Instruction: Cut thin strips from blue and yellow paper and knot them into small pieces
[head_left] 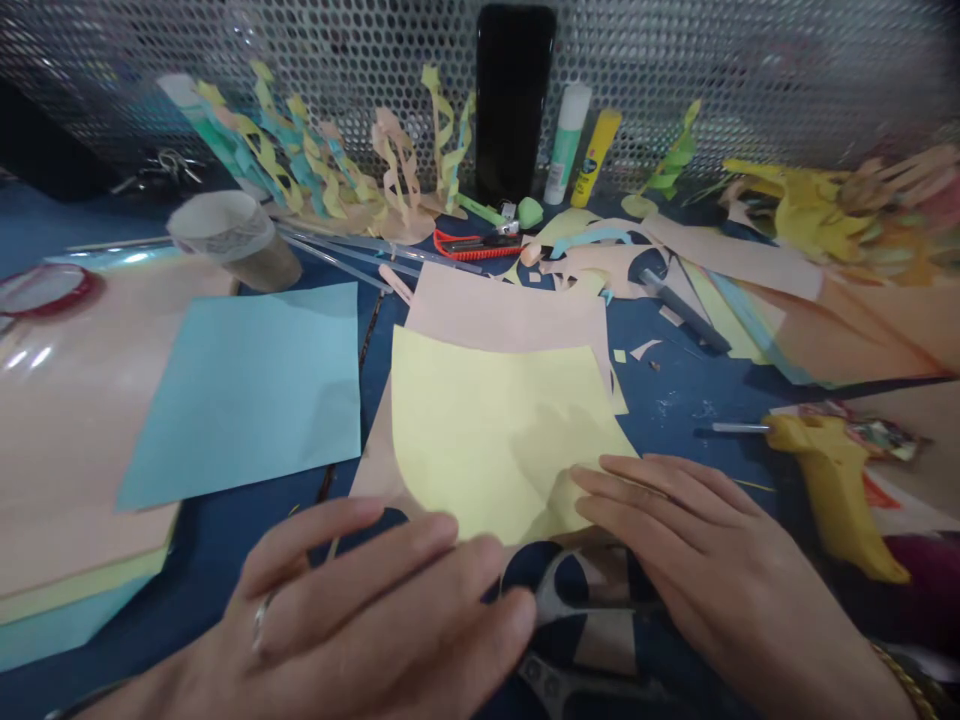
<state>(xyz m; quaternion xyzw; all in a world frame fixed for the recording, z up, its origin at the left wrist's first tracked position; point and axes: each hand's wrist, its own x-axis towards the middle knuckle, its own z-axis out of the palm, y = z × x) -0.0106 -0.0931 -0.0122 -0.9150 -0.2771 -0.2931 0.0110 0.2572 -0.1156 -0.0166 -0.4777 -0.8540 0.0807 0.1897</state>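
A pale yellow sheet of paper (480, 430) lies in front of me, its near edge curved, on top of pinkish paper (517, 310). My right hand (720, 540) rests its fingertips on the sheet's lower right part, fingers stretched out and lying close together. My left hand (382, 610), with a ring on one finger, hovers at the near edge with its fingers extended and slightly blurred; nothing shows in it. Between the hands, under the sheet's near edge, are the grey handles of scissors (562, 600). A blue paper square (262, 390) lies to the left.
Right of me lies a yellow glue gun (832, 480). Glue sticks (581, 150), a phone (514, 100) and curled paper decorations (300, 150) stand along the mesh panel. A paper cup (232, 240) is back left. Paper scraps and a red cutter (480, 245) lie at the back.
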